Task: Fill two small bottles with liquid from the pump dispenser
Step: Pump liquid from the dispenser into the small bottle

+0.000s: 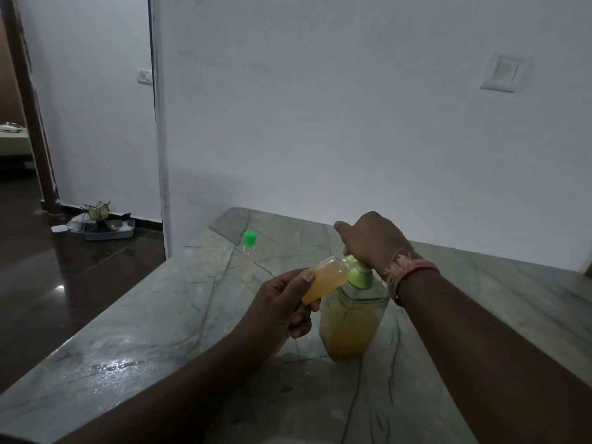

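A clear pump dispenser (350,322) with a light green collar stands on the grey marble counter (179,315), about half full of yellowish liquid. My right hand (373,243) rests on top of its pump head and covers it. My left hand (285,307) grips a small clear bottle (325,278), tilted on its side with its mouth at the green nozzle; yellowish liquid fills most of it. A second small bottle (248,256) with a bright green cap stands upright farther back on the counter, nearly empty.
The counter meets a white wall at the back, and its left edge drops to a dark tiled floor. On the floor by the wall lies a grey tray (107,230) with small items. A wet patch shines on the counter near left.
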